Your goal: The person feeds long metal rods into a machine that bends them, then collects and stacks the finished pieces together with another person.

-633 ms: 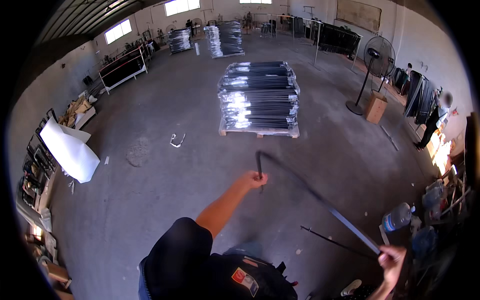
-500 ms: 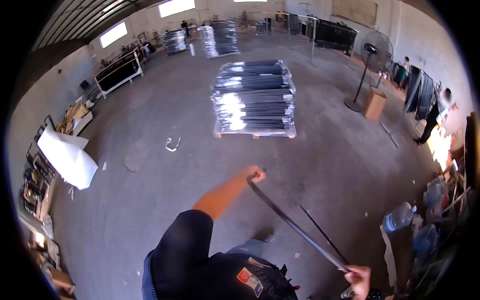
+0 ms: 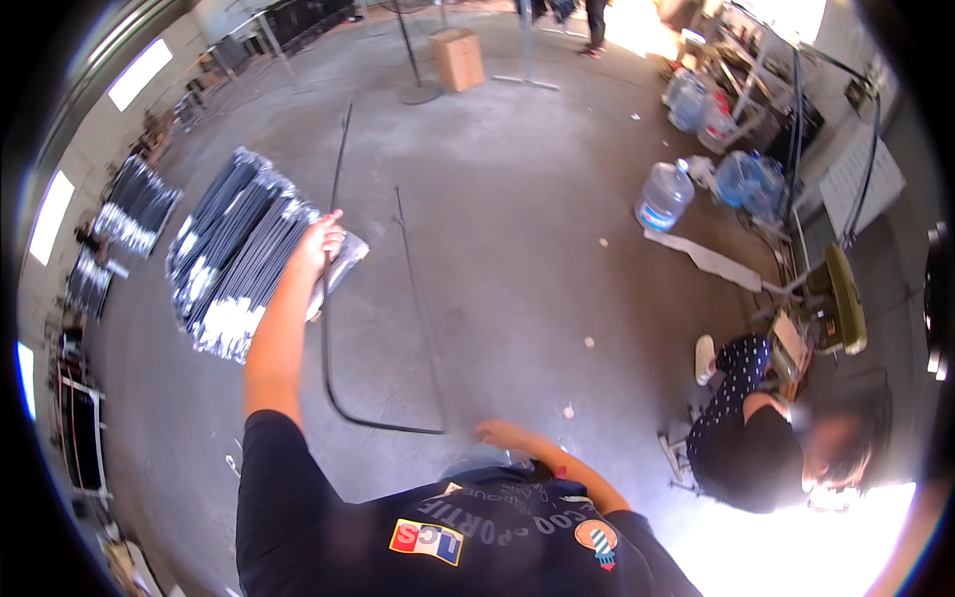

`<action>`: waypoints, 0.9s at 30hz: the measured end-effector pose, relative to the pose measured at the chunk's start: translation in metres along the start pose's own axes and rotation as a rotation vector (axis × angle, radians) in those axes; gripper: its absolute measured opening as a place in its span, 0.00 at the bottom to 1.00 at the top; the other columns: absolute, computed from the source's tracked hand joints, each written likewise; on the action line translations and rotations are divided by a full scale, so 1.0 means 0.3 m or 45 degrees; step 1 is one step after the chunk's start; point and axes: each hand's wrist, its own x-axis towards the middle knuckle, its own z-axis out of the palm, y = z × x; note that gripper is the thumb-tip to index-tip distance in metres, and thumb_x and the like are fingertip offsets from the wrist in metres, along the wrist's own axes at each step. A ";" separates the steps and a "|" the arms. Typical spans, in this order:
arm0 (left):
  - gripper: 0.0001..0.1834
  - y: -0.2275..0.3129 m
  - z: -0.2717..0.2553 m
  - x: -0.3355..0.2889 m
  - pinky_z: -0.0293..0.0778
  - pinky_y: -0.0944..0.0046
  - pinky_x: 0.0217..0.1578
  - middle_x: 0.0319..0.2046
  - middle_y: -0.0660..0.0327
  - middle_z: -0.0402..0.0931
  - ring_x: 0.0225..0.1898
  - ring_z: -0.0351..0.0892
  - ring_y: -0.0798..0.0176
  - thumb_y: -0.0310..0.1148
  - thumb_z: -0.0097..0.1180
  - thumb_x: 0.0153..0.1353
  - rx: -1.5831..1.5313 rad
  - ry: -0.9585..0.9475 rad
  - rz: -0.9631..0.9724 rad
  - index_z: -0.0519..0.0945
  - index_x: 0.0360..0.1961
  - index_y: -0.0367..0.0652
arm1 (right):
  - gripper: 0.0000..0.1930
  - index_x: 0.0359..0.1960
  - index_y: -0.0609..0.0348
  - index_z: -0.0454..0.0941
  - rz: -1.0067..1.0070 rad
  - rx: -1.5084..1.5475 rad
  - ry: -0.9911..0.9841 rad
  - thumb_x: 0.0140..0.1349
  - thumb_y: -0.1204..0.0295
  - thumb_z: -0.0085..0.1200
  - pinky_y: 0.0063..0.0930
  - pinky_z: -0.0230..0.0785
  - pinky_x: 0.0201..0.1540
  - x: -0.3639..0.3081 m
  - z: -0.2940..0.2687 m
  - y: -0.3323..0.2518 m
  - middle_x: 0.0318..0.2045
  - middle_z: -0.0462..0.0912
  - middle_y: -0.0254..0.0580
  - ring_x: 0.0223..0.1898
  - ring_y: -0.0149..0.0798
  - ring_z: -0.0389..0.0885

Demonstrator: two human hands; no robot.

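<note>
My left hand (image 3: 320,242), arm stretched forward, is closed around a long black bent metal rod (image 3: 327,338). The rod stands nearly upright in the picture and curves near its lower end into a short arm pointing right. A thinner dark line runs beside it; whether that is another leg of the rod or its shadow I cannot tell. My right hand (image 3: 505,435) is in front of my body, just right of the rod's lower end and apart from it. It holds nothing, with its fingers loosely stretched out.
A wrapped pallet stack of black rods (image 3: 239,249) stands left. A cardboard box (image 3: 458,60) is at the far side. Right are a large water bottle (image 3: 665,196), more bottles (image 3: 746,181) and a white strip (image 3: 701,256). A person (image 3: 751,438) sits close at lower right.
My view has turned right, so the pallet stack now lies left. My right hand has let go of the rod, while my left still grips it. The seated person has come into view.
</note>
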 end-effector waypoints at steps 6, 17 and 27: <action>0.10 0.046 0.307 -0.239 0.41 0.79 0.06 0.10 0.78 0.50 0.08 0.46 0.83 0.40 0.42 0.62 1.175 0.076 0.297 0.70 0.36 0.47 | 0.14 0.39 0.58 0.75 0.540 0.119 0.368 0.55 0.66 0.43 0.34 0.67 0.43 -0.191 -0.337 -0.012 0.38 0.78 0.47 0.39 0.48 0.76; 0.10 0.027 0.831 -0.205 0.52 0.69 0.19 0.12 0.65 0.57 0.17 0.55 0.73 0.31 0.49 0.50 2.129 0.030 1.214 0.67 0.19 0.36 | 0.15 0.45 0.61 0.70 0.512 0.771 0.971 0.59 0.66 0.43 0.22 0.68 0.34 -0.337 -0.910 0.050 0.31 0.77 0.40 0.32 0.30 0.76; 0.14 -0.250 1.175 0.208 0.48 0.72 0.18 0.12 0.68 0.53 0.17 0.51 0.76 0.30 0.47 0.54 2.033 -0.458 0.985 0.63 0.15 0.39 | 0.31 0.60 0.59 0.49 -0.029 1.156 1.393 0.62 0.53 0.38 0.36 0.57 0.57 -0.410 -1.500 -0.098 0.55 0.61 0.51 0.56 0.43 0.63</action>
